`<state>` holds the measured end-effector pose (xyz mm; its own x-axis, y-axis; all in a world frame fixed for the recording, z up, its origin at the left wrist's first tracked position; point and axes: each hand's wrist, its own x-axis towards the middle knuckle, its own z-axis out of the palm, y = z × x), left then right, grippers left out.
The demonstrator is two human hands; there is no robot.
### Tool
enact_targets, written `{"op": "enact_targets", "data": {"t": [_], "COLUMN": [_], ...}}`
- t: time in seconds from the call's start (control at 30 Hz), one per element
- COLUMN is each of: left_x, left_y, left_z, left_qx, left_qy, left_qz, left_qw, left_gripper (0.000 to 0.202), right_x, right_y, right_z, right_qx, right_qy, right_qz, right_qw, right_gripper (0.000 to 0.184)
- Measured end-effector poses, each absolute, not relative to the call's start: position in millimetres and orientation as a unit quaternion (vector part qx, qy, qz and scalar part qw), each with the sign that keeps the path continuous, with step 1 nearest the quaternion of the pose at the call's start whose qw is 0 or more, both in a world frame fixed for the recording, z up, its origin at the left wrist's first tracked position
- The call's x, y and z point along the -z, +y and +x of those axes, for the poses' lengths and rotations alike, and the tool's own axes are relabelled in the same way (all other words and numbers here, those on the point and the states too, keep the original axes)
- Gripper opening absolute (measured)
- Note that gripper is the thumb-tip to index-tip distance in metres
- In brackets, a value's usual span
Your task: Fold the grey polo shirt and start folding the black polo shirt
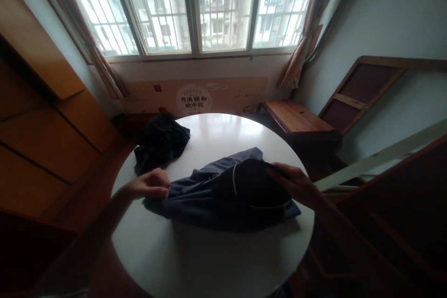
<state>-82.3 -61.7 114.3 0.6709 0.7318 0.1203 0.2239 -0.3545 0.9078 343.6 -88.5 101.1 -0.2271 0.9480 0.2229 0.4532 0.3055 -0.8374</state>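
The left hand (153, 183) is closed, its thumb and fingertips pinching the left end of a dark blue garment (206, 205); the right hand (296, 184) grips the black part near the other end, its fingers partly lost in shadow; the garment stretches between them over the middle of a round white table (209, 260); a black cloth (160, 142) lies crumpled at the far left edge.

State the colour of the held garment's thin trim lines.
White, on the dark garment; head view.
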Motion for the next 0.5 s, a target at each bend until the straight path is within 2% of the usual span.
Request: {"op": "enact_targets", "data": {"t": [0.07,0.1,0.13,0.23,0.27,0.3,0.37,0.43,0.47,0.5], "left_x": [-115,-114,-110,-91,-83,-76,-65,-61,-63,-66], "left_y": [-61,-61,-61,-63,-65,-66,-69,-72,-74,-77], "left_z": [-76,-68,-58,-23,-13,-5,4,0,-6,-13], "left_qx": [-0.14,-0.121,-0.139,-0.202,-0.203,-0.204,-0.208,-0.216,-0.224,-0.24], "left_qy": [0.313,0.321,0.336,0.34,0.332,0.324,0.32,0.346,0.367,0.391], "left_qz": [0.818,0.835,0.849,0.874,0.879,0.882,0.882,0.863,0.846,0.824], "left_qw": [0.462,0.431,0.384,0.282,0.275,0.274,0.277,0.299,0.315,0.332], "left_gripper": [0.038,0.033,0.033,0.064,0.064,0.054,0.027,0.023,0.024,0.025], "right_x": [-106,-109,-112,-123,-126,-130,-135,-135,-133,-130], "right_y": [-86,-85,-83,-79,-78,-77,-77,-77,-76,-75], "right_z": [335,329,321,301,298,298,308,328,340,352], "right_qx": [-0.328,-0.325,-0.318,-0.297,-0.297,-0.302,-0.313,-0.317,-0.319,-0.326], "right_qy": [-0.715,-0.719,-0.723,-0.733,-0.739,-0.75,-0.787,-0.824,-0.834,-0.838], "right_qz": [-0.485,-0.483,-0.481,-0.47,-0.462,-0.45,-0.429,-0.42,-0.417,-0.415], "right_qw": [0.382,0.381,0.381,0.392,0.391,0.379,0.313,0.212,0.169,0.141], "right_gripper": [0.038,0.038,0.038,0.036,0.034,0.033,0.046,0.066,0.065,0.057]}}
